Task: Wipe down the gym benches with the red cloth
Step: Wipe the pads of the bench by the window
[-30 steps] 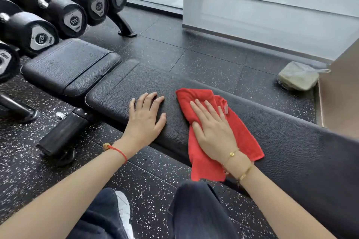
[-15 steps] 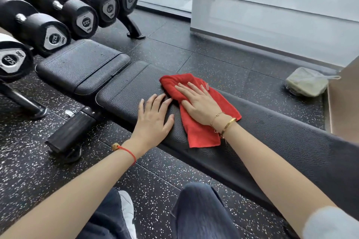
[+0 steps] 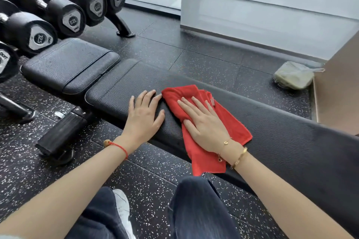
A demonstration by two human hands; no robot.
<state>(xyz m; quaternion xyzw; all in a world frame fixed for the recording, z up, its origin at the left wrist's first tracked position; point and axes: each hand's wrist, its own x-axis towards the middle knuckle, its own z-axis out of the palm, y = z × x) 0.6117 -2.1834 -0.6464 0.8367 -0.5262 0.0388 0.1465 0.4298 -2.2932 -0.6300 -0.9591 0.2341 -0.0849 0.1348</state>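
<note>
At the bottom edge of the view, two knees in dark trousers are cutting off against the frame, with a white shoe [image 3: 121,207] poking out between them and mostly hiding behind the left leg. Just beyond, on the black padded bench [image 3: 120,87], the left hand [image 3: 143,116] is lying flat and spread, holding nothing, its palm pressing on the near edge of the pad. Beside it, almost touching at the fingertips, the right hand [image 3: 204,124] is resting open and flat on the red cloth [image 3: 231,122], pinning it to the bench top; the cloth's near end is drooping over the front edge, and the part under the palm is hiding from sight. The bench is running off the frame to the right. To the left, a separate seat pad [image 3: 66,64] is sitting close by. Further back, dumbbells [image 3: 70,17] are lining a rack, several cut by the left edge, their numbers hard to read. Far right, a pale bundle [image 3: 291,75] is lying on the speckled floor [image 3: 204,60], partly hiding behind a tan panel [image 3: 340,87].
</note>
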